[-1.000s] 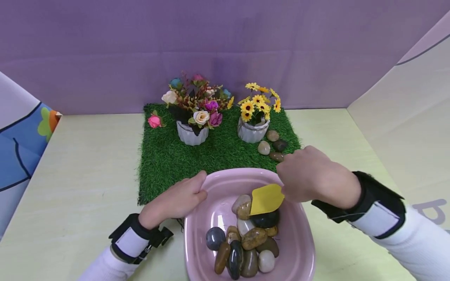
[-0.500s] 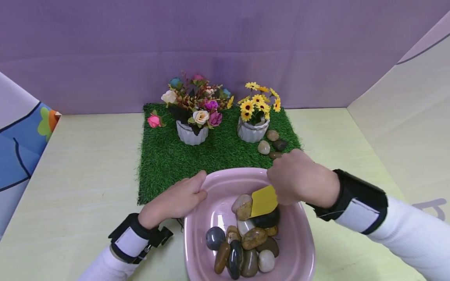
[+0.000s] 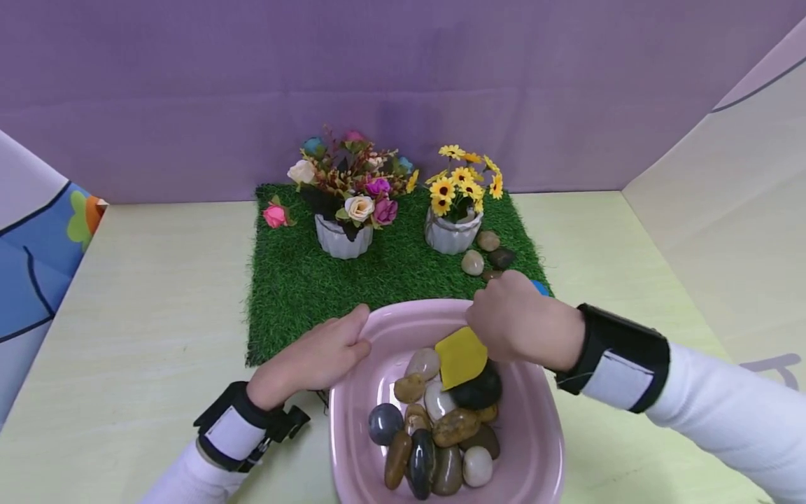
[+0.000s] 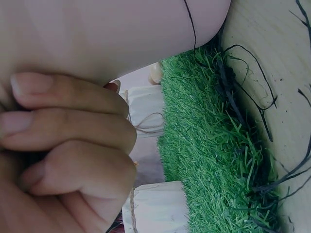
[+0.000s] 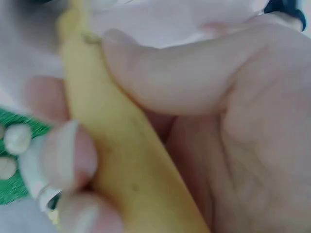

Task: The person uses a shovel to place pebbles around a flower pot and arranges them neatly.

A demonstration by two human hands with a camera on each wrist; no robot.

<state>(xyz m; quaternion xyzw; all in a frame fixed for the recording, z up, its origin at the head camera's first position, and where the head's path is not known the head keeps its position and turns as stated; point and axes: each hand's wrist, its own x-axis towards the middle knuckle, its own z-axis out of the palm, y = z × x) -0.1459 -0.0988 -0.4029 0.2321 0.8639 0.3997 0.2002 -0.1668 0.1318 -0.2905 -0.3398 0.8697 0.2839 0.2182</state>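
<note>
My left hand (image 3: 324,353) grips the upper left rim of a pink basin (image 3: 525,427), thumb over the rim and fingers curled against the outer wall. In the basin lies a heap of smooth stones, among them a black stone (image 3: 481,388), a white stone (image 3: 477,467) and a small tan stone (image 3: 410,388). My right hand (image 3: 518,318), over the far right rim, holds a small shovel with a yellow blade (image 3: 462,357). The blade overlaps the black stone. In the right wrist view, thumb and fingers wrap round its yellowish handle (image 5: 131,165); a blue end (image 3: 539,287) shows behind the hand.
Behind the basin lies an artificial grass mat (image 3: 390,273). On it stand a pot of mixed flowers (image 3: 344,236) and a pot of yellow flowers (image 3: 452,233). Several stones (image 3: 472,262) lie beside the second pot, and a pink rose (image 3: 275,215) lies at left.
My right hand has moved left with the shovel. The blade has slid left and the tan stone has shifted left and slightly down. My left hand stays on the rim.
</note>
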